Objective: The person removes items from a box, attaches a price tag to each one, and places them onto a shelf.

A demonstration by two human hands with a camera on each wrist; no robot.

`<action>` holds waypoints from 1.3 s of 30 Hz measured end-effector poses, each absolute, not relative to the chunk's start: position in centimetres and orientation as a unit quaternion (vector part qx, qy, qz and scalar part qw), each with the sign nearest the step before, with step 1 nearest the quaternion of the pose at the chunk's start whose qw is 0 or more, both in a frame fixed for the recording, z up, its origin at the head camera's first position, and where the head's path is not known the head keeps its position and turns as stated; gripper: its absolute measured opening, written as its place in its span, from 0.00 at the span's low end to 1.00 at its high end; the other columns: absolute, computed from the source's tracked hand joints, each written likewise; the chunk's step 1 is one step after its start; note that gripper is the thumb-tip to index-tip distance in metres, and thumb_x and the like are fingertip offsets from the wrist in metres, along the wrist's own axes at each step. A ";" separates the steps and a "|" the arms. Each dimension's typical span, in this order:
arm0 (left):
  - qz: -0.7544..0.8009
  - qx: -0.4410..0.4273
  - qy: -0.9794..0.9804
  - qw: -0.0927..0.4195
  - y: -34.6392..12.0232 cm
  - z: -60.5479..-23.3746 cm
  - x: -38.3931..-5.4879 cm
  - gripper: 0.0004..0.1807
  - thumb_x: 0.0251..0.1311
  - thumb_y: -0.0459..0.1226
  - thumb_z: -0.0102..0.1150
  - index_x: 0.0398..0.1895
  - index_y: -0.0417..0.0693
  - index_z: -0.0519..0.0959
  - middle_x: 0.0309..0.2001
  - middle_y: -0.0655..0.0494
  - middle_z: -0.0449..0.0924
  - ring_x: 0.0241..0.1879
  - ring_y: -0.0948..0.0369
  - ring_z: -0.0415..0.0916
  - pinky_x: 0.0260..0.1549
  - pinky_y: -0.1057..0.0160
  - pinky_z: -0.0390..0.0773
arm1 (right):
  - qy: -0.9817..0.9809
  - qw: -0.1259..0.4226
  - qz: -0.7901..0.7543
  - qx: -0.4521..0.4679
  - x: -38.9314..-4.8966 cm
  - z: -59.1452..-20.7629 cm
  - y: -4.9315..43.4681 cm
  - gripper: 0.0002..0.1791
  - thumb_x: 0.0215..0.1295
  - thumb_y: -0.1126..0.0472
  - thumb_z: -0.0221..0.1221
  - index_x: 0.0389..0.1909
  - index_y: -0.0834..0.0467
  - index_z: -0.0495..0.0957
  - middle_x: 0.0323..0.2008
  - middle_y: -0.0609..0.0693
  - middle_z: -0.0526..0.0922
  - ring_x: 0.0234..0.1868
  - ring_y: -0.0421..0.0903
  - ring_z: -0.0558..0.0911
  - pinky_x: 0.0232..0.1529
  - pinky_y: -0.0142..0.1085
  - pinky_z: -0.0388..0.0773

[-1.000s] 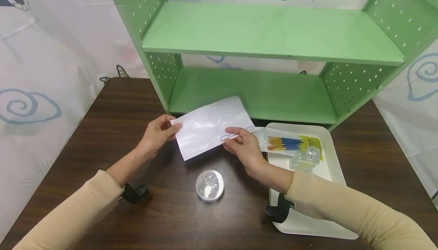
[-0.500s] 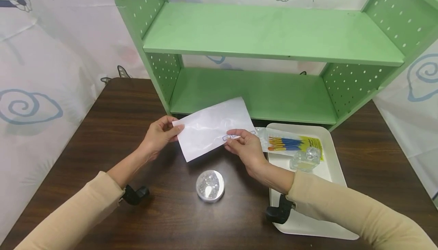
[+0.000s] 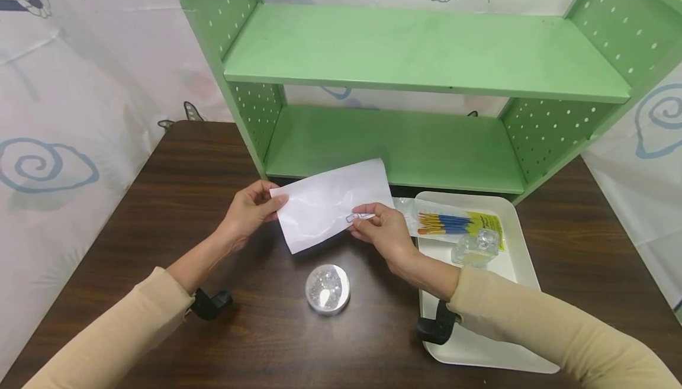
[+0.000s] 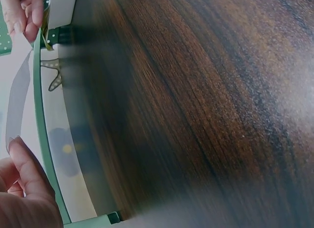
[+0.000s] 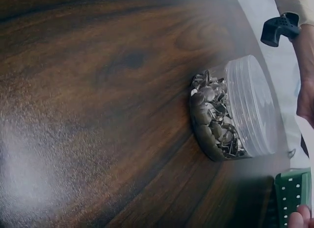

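Note:
In the head view a white sheet of paper (image 3: 325,205) is held up in front of the green shelf, with small blue-outlined boxes near its lower right edge. My left hand (image 3: 249,210) pinches its left end, thumb on top. At the lower right edge, my right hand (image 3: 382,230) grips the paper between thumb and fingers, partly covering the boxes. The left wrist view shows the sheet (image 4: 18,100) edge-on between both hands. Below it on the table stands a round clear jar (image 3: 327,289). Small silver metal pieces resembling thumbtacks fill the jar (image 5: 223,115) in the right wrist view.
A white tray (image 3: 511,341) stands at the right, partly under my right forearm. In it are a pack of blue-handled paintbrushes (image 3: 447,223) and a glass bottle (image 3: 476,250). A green two-level shelf (image 3: 426,45) stands at the back of the brown table (image 3: 256,341).
The paper's far right corner has shifted slightly right and dropped lower. Less of the row of blue boxes shows beside my right fingers. Both hands keep their hold, and the jar has stayed put.

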State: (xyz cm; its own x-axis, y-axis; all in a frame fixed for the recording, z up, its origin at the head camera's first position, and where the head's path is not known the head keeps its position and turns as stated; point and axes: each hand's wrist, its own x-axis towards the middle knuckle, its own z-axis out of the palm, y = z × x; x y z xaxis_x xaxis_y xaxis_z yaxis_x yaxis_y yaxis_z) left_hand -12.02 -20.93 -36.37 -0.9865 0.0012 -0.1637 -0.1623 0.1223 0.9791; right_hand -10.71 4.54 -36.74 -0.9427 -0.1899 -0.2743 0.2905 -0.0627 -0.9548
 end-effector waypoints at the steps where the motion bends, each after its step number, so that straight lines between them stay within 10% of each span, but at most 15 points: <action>1: 0.659 -0.054 0.748 0.062 -20.9 -36.4 -12.0 0.04 0.61 0.31 0.57 0.36 0.46 0.73 0.30 0.61 0.70 0.28 0.72 0.73 0.30 0.73 0.79 | 0.664 0.167 -0.728 0.037 -10.8 -36.8 4.6 0.12 0.60 0.78 0.54 0.46 0.71 0.72 0.28 0.53 0.82 0.31 0.41 0.83 0.38 0.32 0.81; 39: 0.611 -0.063 0.784 0.093 -22.8 -37.0 -12.3 0.12 0.59 0.37 0.62 0.42 0.42 0.74 0.30 0.63 0.69 0.31 0.71 0.71 0.34 0.72 0.78 | 0.606 0.236 -0.757 0.061 -9.9 -36.2 5.1 0.05 0.62 0.72 0.56 0.32 0.60 0.73 0.34 0.52 0.76 0.37 0.44 0.81 0.43 0.39 0.81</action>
